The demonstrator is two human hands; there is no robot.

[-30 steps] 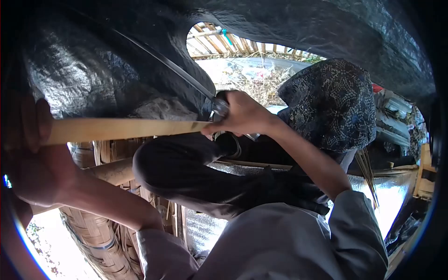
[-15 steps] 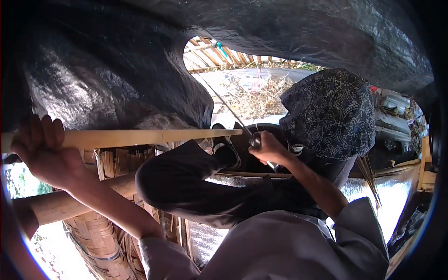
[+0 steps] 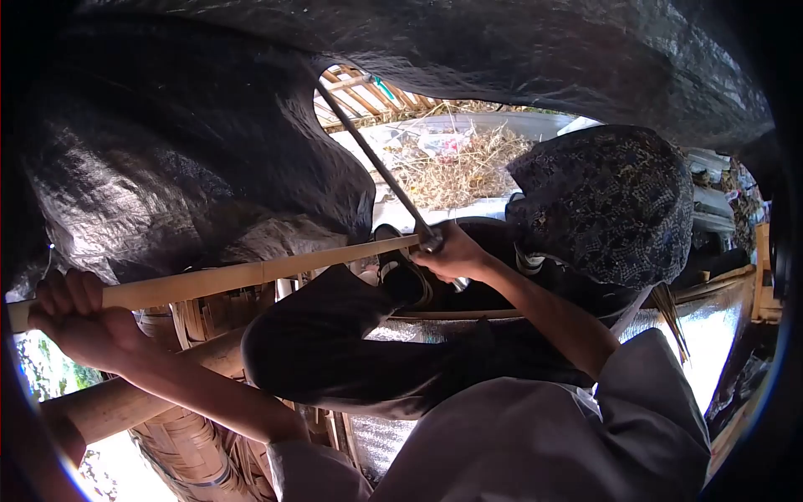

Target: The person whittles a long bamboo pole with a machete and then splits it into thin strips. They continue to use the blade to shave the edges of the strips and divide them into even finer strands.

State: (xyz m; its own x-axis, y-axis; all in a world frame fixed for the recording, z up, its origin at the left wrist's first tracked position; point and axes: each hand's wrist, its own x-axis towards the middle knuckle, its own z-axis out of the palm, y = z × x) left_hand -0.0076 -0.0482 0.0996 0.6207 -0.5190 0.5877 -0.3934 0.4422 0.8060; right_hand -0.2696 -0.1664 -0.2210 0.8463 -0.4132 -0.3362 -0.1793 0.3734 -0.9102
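Observation:
My left hand (image 3: 88, 322) is closed around the near end of a long, pale bamboo strip (image 3: 268, 269) at the left. From there the strip slants slightly upward to the right across my raised knee. Its far end meets the base of a long knife (image 3: 372, 159) right at my right hand (image 3: 456, 253). That hand is wrapped round the knife's handle, with a bit of shiny metal showing below the fingers. The dark blade points up and to the left, its tip against the dark sheeting.
Black plastic sheeting (image 3: 184, 142) hangs overhead and at the left. A bamboo pole (image 3: 159, 385) and woven bamboo baskets (image 3: 184, 443) stand at lower left. A patterned dark cloth (image 3: 602, 205) bulges beside my right arm. Dry straw (image 3: 460, 167) lies beyond the opening.
My left hand has dropped, so the strip now tilts instead of lying nearly level. My right hand has shifted a little left and up, and the knife's blade has turned, showing broader.

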